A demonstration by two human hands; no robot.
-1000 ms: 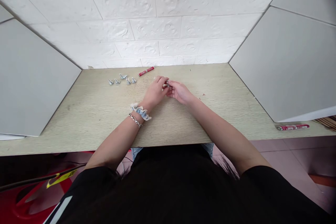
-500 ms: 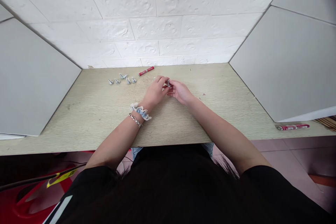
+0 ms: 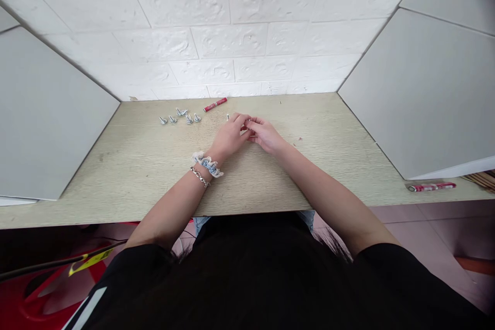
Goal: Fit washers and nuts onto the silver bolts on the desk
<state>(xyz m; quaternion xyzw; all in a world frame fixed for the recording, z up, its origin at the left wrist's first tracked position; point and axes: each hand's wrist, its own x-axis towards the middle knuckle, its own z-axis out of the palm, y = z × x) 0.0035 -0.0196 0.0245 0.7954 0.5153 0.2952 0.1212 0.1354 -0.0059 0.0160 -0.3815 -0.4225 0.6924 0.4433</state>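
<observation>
My left hand [image 3: 229, 136] and my right hand [image 3: 265, 134] meet over the middle of the light wooden desk [image 3: 154, 175], fingertips pinched together. Whatever they pinch is hidden by the fingers now. A scrunchie and a chain bracelet [image 3: 204, 167] sit on my left wrist. Several small silver screws [image 3: 180, 116] lie in a loose row to the left of my hands, near the back of the desk. A single small metal piece [image 3: 228, 115] lies just behind my left fingers.
A red pen [image 3: 215, 104] lies near the white brick wall. Grey panels [image 3: 421, 87] close in the desk on both sides. Another red pen [image 3: 431, 186] rests at the desk's right front, beyond the right panel.
A small silver piece showed between my fingertips earlier; my fingers have closed over it and it is hidden now. The hands have barely shifted.
</observation>
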